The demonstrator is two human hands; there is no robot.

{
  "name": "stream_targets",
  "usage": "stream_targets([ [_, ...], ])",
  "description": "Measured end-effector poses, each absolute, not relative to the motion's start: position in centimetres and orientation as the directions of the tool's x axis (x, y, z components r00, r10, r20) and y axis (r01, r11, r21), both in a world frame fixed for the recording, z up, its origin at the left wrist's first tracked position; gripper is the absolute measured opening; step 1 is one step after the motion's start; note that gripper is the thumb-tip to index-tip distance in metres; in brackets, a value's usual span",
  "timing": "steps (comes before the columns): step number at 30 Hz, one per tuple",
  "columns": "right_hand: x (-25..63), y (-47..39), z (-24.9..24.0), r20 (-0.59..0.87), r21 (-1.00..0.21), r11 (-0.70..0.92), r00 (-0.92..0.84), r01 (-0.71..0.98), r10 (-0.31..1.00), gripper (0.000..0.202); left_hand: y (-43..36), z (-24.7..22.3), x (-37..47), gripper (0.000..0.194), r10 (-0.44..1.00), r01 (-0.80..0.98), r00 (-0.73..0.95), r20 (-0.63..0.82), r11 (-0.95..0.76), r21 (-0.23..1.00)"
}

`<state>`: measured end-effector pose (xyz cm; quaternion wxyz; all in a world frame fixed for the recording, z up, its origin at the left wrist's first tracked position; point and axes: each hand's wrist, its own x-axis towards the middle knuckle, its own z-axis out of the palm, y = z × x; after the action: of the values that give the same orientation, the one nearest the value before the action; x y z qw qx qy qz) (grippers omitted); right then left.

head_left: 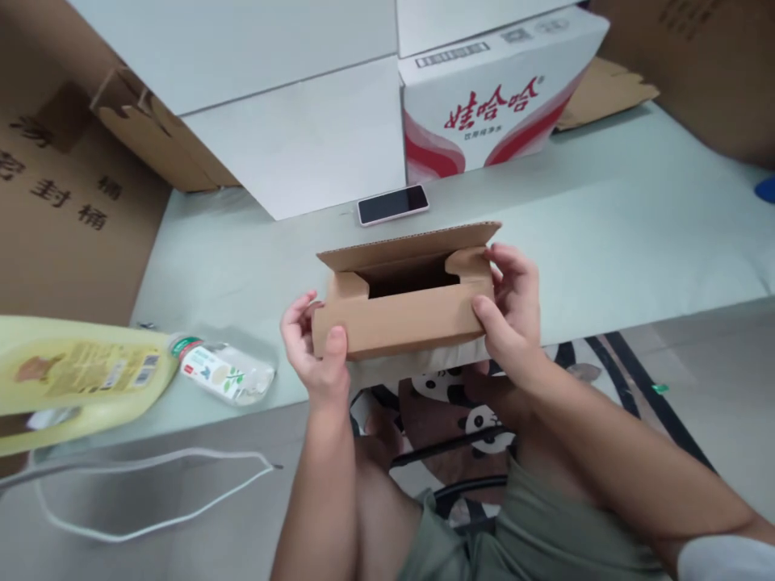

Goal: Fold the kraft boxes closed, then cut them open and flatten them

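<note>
A small brown cardboard box [405,323] is held between my two hands at the front edge of the table. Its long back flap stands up, and the two short end flaps fold inward over a dark opening; what lies inside cannot be made out. My left hand [318,343] grips the left end, thumb on the front face. On the right end, my right hand [514,303] has its thumb on the front and its fingers behind the corner. Just beyond the box lies a phone [393,205] with a dark screen.
White cartons [303,137] and a red-and-white carton [490,105] line the back of the pale green table [635,234]. To the left lie a clear labelled bottle [224,371] and a large yellow jug [85,375]. A white cable [151,528] loops below the left edge.
</note>
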<state>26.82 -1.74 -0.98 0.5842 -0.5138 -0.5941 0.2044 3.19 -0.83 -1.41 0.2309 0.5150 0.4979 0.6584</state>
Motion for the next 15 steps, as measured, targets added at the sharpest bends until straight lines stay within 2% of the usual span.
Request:
stream_targets([
  [2, 27.8, -1.2, -1.1, 0.449, -0.852, 0.368, 0.158, 0.373, 0.880, 0.066, -0.5, -1.5, 3.6, 0.064, 0.803, 0.263, -0.327, 0.499, -0.429, 0.864],
  [5, 29.4, -0.6, -1.2, 0.412, -0.878, 0.374, 0.074, 0.300, 0.908, 0.076, 0.1, -1.5, 3.5, 0.069, 0.778, 0.335, -0.243, 0.580, -0.494, 0.803],
  [6, 29.7, -0.6, -1.2, 0.408, -0.885, 0.376, 0.070, 0.273, 0.910, 0.073, 0.3, -1.5, 3.3, 0.070, 0.767, 0.347, -0.217, 0.603, -0.517, 0.783],
  [8, 30.2, -0.7, -1.0, 0.417, -0.886, 0.388, 0.069, 0.256, 0.906, 0.056, 0.5, -1.2, 2.8, 0.071, 0.761, 0.371, -0.170, 0.626, -0.539, 0.756],
  [11, 30.6, -1.0, -0.9, 0.458, -0.862, 0.436, 0.026, 0.259, 0.889, 0.026, 0.3, -0.5, 1.9, 0.056, 0.781, 0.454, -0.063, 0.621, -0.532, 0.715],
  [12, 30.7, -1.1, -1.0, 0.469, -0.855, 0.454, 0.001, 0.253, 0.883, 0.025, 0.2, -0.1, 1.7, 0.047, 0.800, 0.485, -0.016, 0.600, -0.519, 0.704],
  [15, 30.8, -0.8, -1.7, 0.475, -0.863, 0.467, -0.004, 0.194, 0.880, 0.040, 0.0, 0.5, 1.1, 0.034, 0.849, 0.524, 0.069, 0.523, -0.477, 0.706],
])
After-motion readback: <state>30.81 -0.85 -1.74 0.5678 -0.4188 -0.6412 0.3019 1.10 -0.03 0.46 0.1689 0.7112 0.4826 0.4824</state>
